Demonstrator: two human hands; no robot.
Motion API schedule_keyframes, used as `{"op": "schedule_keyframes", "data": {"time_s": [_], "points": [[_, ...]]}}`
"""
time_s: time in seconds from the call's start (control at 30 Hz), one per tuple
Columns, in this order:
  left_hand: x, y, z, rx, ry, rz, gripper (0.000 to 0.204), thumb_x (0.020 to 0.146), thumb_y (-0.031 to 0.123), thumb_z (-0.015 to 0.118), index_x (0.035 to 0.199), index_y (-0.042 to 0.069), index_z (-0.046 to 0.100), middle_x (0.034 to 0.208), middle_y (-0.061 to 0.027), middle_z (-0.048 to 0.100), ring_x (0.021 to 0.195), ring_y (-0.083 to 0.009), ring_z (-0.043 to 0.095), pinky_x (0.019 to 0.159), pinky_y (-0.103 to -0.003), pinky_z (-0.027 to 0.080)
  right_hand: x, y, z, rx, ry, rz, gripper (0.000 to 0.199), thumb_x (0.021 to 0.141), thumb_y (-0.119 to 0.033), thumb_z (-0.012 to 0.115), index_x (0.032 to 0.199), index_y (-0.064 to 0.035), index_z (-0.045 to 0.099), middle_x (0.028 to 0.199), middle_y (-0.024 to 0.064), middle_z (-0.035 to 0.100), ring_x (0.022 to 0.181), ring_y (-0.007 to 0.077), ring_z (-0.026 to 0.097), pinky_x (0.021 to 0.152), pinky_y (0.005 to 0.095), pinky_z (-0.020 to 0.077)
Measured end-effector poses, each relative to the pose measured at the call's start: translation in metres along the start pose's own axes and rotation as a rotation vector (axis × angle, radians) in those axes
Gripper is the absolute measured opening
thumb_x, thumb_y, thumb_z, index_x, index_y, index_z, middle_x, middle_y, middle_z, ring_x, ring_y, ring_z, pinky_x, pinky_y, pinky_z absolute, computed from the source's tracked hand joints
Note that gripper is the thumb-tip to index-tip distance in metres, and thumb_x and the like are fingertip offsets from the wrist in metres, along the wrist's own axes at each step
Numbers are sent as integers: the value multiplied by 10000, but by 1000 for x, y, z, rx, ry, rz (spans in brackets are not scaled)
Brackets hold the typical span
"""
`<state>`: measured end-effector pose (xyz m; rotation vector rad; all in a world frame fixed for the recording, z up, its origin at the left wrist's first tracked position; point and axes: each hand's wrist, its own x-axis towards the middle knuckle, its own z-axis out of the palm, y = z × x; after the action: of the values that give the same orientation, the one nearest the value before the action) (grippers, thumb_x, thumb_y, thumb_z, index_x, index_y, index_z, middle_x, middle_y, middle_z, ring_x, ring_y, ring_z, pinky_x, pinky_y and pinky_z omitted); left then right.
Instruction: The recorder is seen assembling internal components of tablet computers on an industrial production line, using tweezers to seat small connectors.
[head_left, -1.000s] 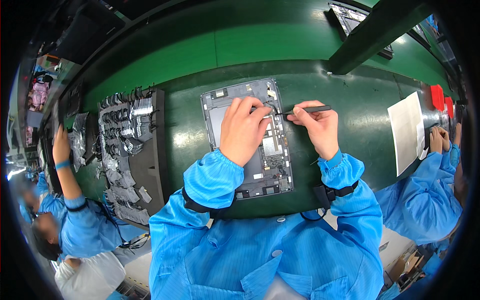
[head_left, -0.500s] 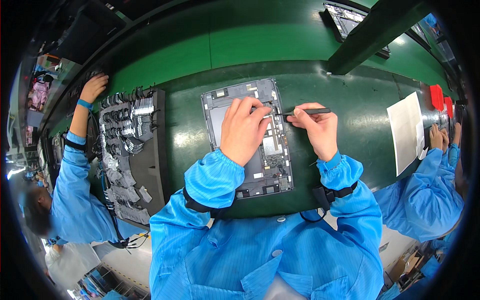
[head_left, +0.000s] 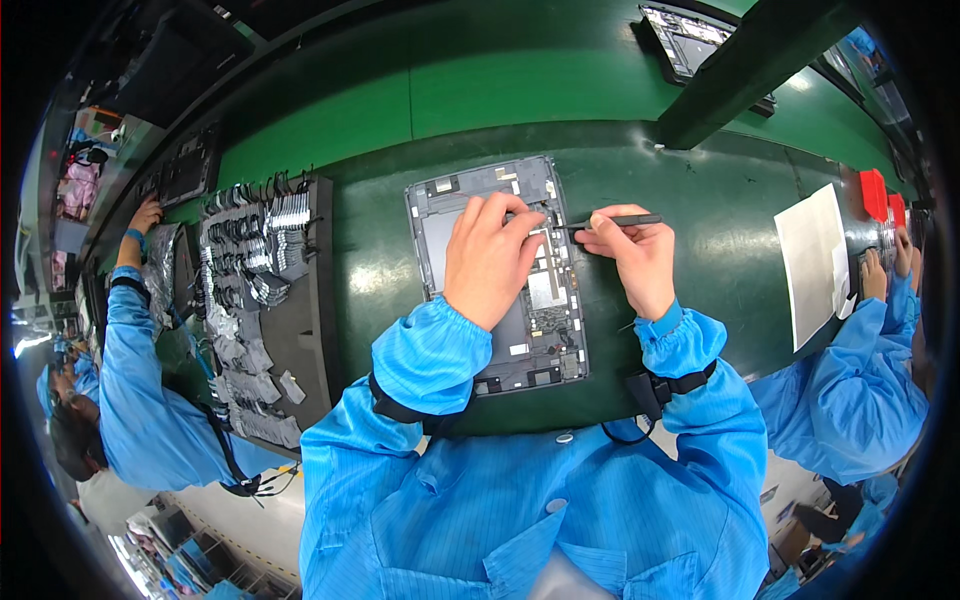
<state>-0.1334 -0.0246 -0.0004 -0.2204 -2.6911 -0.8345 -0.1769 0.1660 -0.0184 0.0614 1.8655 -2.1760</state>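
Green worktop (head_left: pixel 700 265) bears an opened device (head_left: pixel 545 290), left hand (head_left: pixel 488 262) atop, grip unclear, right hand (head_left: pixel 636 258) pinching a black tool (head_left: pixel 642 219)

a glossy green workbench (head_left: pixel 725 280) stands above a pale floor (head_left: pixel 277 520).

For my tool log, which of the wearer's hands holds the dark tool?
The right hand, beside the device, grips the tool; the left hand lies over the device instead.

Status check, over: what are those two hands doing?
Left hand over opened tablet-like device, hiding some innards. Right hand gripping slim black tool, tip at device's upper right side.
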Motion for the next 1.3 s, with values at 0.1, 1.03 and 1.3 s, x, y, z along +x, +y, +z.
{"op": "schedule_keyframes", "data": {"time_s": [0.1, 1.03, 1.3], "points": [[-1, 1, 1, -11, -10, -16, 198, 775, 97, 739, 971, 83, 717, 981, -30, 593, 919, -253, 549, 798, -372, 473, 0, -2, 0, -46, -11, -36, 129, 906, -27, 655, 997, 63, 642, 904, 130, 696, 837, 211, 721, 719, 268, 583], [2, -1, 1, 173, -54, 88, 286, 730, 77, 751, 986, 203, 738, 1445, -47, 458, 1350, -370, 363, 1091, -504, 321, 0, -7, 5, -86, -1, -101, 113, 897, -5, 648, 990, 40, 604, 892, 105, 682, 827, 182, 713, 727, 263, 577], [3, -3, 1, 129, -72, 61, 282, 745, 80, 750, 990, 219, 740, 1452, -66, 446, 1353, -381, 356, 1097, -508, 310, 0, 2, 9, -83, 0, -128, 128, 902, 11, 639, 1009, 31, 573, 904, 98, 669, 840, 187, 715, 719, 265, 578]]}}
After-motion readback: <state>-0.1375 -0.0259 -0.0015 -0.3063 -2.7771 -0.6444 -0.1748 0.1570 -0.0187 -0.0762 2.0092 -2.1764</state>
